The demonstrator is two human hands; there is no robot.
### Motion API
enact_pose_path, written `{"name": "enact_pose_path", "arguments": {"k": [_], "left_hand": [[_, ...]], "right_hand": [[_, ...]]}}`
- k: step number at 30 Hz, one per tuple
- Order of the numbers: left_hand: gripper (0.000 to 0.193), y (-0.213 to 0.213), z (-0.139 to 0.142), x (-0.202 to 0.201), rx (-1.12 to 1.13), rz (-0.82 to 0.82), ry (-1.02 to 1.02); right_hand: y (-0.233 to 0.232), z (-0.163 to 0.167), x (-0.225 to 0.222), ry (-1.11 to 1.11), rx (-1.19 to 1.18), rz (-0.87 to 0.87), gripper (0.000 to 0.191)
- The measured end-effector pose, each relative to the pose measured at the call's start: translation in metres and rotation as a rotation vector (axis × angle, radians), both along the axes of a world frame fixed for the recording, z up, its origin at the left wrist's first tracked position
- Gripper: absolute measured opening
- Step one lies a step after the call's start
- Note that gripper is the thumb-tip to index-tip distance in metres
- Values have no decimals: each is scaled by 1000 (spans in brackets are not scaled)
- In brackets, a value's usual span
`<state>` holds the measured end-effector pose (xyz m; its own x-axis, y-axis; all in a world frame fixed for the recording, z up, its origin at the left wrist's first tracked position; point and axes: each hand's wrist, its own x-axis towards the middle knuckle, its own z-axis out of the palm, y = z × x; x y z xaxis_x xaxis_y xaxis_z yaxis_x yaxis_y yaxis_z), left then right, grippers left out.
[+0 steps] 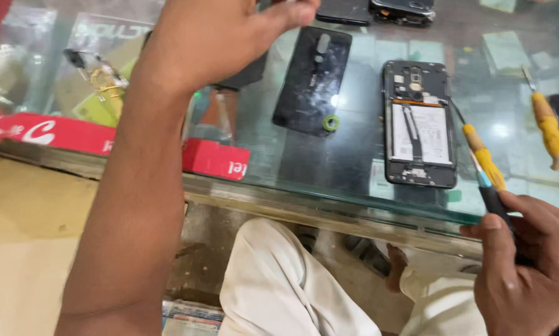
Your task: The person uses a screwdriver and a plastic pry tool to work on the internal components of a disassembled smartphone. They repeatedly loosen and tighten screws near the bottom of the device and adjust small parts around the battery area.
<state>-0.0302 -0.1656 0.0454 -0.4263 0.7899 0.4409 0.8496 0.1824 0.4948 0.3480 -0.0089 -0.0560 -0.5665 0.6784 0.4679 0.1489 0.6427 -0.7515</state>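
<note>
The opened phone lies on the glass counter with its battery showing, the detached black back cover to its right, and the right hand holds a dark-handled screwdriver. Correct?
Not quite: the head view shows the black back cover left of the opened phone, not right. The phone lies on the glass counter with its battery showing, and the right hand holds the dark-handled screwdriver.

— Where was there room on the glass counter (354,168)?

— Between the black back cover (314,78) and the opened phone (419,121), a bare strip. My left hand (211,37) could pass there.

— What blocked my right hand (528,267)?

— Two yellow-handled screwdrivers: one (479,149) just beside the phone's right edge, one (550,127) farther right. A green ring (331,122) lay on the cover's corner; more phones (379,9) lined the far edge.
</note>
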Motion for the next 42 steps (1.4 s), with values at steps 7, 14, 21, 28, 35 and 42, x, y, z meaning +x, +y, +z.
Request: {"name": "enact_pose_path", "arguments": {"k": [7, 14, 21, 28, 35, 42], "left_hand": [[8, -66, -12, -14, -126, 163, 470], [11, -59, -13, -26, -359, 242, 426], [13, -58, -4, -24, -365, 258, 486], [13, -24, -8, 2, 23, -159, 150], [25, 121, -36, 14, 45, -492, 29], [21, 180, -53, 14, -1, -591, -106]], "right_hand": [[54, -79, 30, -164, -82, -55, 30], [76, -99, 31, -169, -4, 8, 27], [43, -48, 9, -271, 110, -43, 27], [6, -12, -7, 70, 67, 36, 19], [-12, 27, -13, 5, 79, -78, 21], [13, 52, -7, -190, 474, -247, 13]]}}
